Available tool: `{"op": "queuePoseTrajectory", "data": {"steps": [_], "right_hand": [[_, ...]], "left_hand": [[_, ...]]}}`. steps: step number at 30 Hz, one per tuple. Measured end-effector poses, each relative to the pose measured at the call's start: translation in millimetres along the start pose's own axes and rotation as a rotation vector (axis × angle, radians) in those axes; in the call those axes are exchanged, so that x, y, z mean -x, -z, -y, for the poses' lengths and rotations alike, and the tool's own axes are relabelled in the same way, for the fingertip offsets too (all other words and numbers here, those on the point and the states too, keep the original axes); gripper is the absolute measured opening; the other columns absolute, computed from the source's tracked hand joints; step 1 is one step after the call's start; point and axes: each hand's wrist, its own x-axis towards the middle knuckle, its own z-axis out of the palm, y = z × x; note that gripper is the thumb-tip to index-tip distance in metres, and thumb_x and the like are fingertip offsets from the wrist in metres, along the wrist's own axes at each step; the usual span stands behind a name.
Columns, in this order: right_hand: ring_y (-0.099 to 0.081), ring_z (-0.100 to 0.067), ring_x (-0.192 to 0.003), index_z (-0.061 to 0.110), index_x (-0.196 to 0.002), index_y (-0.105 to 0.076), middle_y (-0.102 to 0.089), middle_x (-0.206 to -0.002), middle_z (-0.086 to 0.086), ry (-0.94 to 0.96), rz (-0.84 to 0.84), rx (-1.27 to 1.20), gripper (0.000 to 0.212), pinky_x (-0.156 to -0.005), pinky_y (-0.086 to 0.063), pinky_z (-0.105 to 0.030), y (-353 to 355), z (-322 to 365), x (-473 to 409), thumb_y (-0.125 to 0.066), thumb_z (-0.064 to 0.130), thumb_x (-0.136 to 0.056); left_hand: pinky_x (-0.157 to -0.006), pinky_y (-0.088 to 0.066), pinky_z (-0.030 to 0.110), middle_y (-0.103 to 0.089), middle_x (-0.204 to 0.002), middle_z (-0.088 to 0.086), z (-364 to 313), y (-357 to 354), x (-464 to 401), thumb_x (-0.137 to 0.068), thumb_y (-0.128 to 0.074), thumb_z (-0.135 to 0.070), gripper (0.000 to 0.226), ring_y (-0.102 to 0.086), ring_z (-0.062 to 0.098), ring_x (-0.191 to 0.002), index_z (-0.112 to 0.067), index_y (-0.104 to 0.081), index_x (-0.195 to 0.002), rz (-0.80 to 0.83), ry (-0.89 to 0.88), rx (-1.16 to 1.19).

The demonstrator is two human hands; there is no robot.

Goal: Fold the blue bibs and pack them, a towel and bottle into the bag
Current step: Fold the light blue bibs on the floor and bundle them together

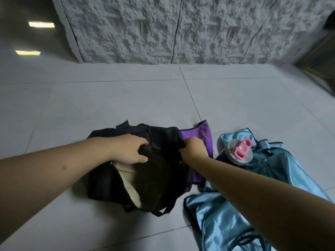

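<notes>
Nearest, at the lower right, the blue bibs [226, 220] lie unfolded in a loose, shiny heap on the grey tiled floor [108, 105], their satin surface creased and edged with dark trim. The heap runs from the near right edge back toward the bottle [239, 151], which lies on its far part: a clear lid with a pink flip cap faces the camera, and the body is mostly hidden.

Left of the bibs sits the bag [145, 171], black and soft, slumped on the floor with its mouth pulled open; a pale cream lining shows on its near left side and a dark strap trails from its near edge. The left hand [130, 151] grips the bag's far left rim, fingers curled over the fabric. The right hand [194, 147] pinches the right rim, fingers closed on it.

Just beyond and under the right hand, the purple towel [199, 134] lies flat between bag and bibs.

Farthest stands a rough grey textured wall [181, 29].
</notes>
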Motion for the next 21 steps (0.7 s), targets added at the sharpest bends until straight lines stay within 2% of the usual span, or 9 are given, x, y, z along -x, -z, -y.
{"op": "queuePoseTrajectory", "data": {"steps": [2,4,6,8,12,15,17,19,21], "right_hand": [[-0.070,-0.026,-0.082,0.011,-0.098,-0.072,-0.071,-0.087,-0.005,0.003,-0.039,-0.097,0.016,-0.078,-0.062,-0.042,8,2,-13,-0.058,0.011,-0.091],[-0.069,-0.025,-0.081,0.012,-0.100,-0.073,-0.071,-0.087,-0.005,0.016,-0.092,-0.135,0.018,-0.077,-0.062,-0.042,19,2,-23,-0.057,0.010,-0.092],[-0.066,-0.024,-0.079,0.010,-0.097,-0.072,-0.067,-0.082,-0.004,0.026,-0.140,-0.172,0.015,-0.070,-0.056,-0.036,29,1,-32,-0.058,0.010,-0.092],[-0.063,-0.025,-0.079,0.010,-0.095,-0.072,-0.064,-0.078,-0.003,0.015,-0.168,-0.204,0.011,-0.068,-0.048,-0.031,38,-2,-41,-0.061,0.011,-0.091],[-0.069,-0.030,-0.093,0.013,-0.107,-0.074,-0.074,-0.096,-0.008,0.003,-0.198,-0.273,0.018,-0.084,-0.058,-0.039,48,-8,-55,-0.066,0.019,-0.092],[-0.070,-0.027,-0.093,0.014,-0.124,-0.068,-0.075,-0.105,-0.007,0.012,-0.146,-0.367,0.030,-0.091,-0.058,-0.042,55,-12,-54,-0.066,0.025,-0.096],[-0.068,-0.023,-0.082,0.012,-0.129,-0.065,-0.074,-0.097,-0.003,0.033,-0.078,-0.416,0.035,-0.088,-0.060,-0.044,64,-16,-47,-0.068,0.023,-0.096],[-0.065,-0.019,-0.070,0.011,-0.130,-0.064,-0.074,-0.092,-0.002,0.076,-0.037,-0.412,0.037,-0.075,-0.061,-0.036,80,-21,-34,-0.069,0.018,-0.094],[-0.064,-0.020,-0.067,0.009,-0.130,-0.064,-0.076,-0.098,-0.008,0.120,-0.019,-0.407,0.037,-0.064,-0.056,-0.028,103,-25,-18,-0.068,0.015,-0.093]], "left_hand": [[-0.126,-0.021,0.046,-0.014,-0.171,0.002,7,5,-12,-0.094,-0.062,-0.054,0.085,-0.008,0.021,-0.158,-0.027,-0.019,-0.162,-0.036,-0.011,-0.059],[-0.126,-0.015,0.057,0.003,-0.173,-0.001,7,15,-21,-0.094,-0.061,-0.055,0.091,0.010,0.017,-0.158,-0.028,-0.009,-0.164,-0.085,-0.005,-0.125],[-0.125,-0.013,0.061,0.008,-0.172,-0.003,3,25,-25,-0.094,-0.062,-0.054,0.094,0.016,0.017,-0.157,-0.028,-0.005,-0.164,-0.150,-0.001,-0.141],[-0.124,-0.012,0.059,0.010,-0.172,-0.003,-1,36,-28,-0.093,-0.064,-0.054,0.097,0.020,0.017,-0.156,-0.028,-0.003,-0.164,-0.217,-0.008,-0.137],[-0.124,-0.009,0.059,0.010,-0.172,-0.001,1,48,-39,-0.090,-0.067,-0.053,0.099,0.020,0.021,-0.156,-0.028,-0.006,-0.164,-0.350,-0.035,-0.121],[-0.126,-0.010,0.057,0.003,-0.173,-0.001,-3,40,-43,-0.092,-0.066,-0.053,0.093,0.011,0.020,-0.158,-0.030,-0.011,-0.163,-0.341,-0.046,-0.067],[-0.124,-0.024,0.053,-0.015,-0.171,-0.004,-12,28,-42,-0.094,-0.063,-0.049,0.079,-0.008,0.019,-0.158,-0.032,-0.024,-0.160,-0.376,-0.070,-0.043],[-0.110,-0.044,0.043,-0.047,-0.155,-0.005,-25,17,-38,-0.095,-0.062,-0.044,0.057,-0.041,0.020,-0.145,-0.032,-0.047,-0.149,-0.514,-0.138,-0.030],[-0.089,-0.049,0.035,-0.065,-0.124,-0.007,-41,11,-35,-0.095,-0.063,-0.040,0.038,-0.061,0.019,-0.117,-0.031,-0.061,-0.132,-0.594,-0.206,0.030]]}}
